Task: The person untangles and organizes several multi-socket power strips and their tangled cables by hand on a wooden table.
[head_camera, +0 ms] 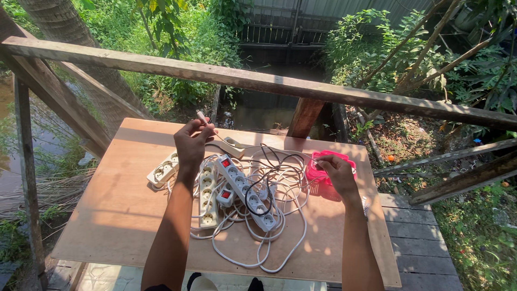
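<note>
Several white power strips [243, 189] with red switches lie in a tangle of white and black cords [272, 237] on a plywood tabletop [124, 205]. My left hand [191, 145] is raised above the strips, pinching a thin white cord end [202, 117] between its fingers. My right hand [335, 171] rests at the edge of a small pink plastic basket [323, 180], fingers closed on a white cord that runs toward the pile. Another white strip [163, 170] lies to the left of my left wrist.
A rough wooden railing [258, 81] crosses just beyond the tabletop, with a post [304, 116] behind it. Below are dark water, green bushes and a palm trunk [70, 32]. Plank decking [420, 242] lies to the right.
</note>
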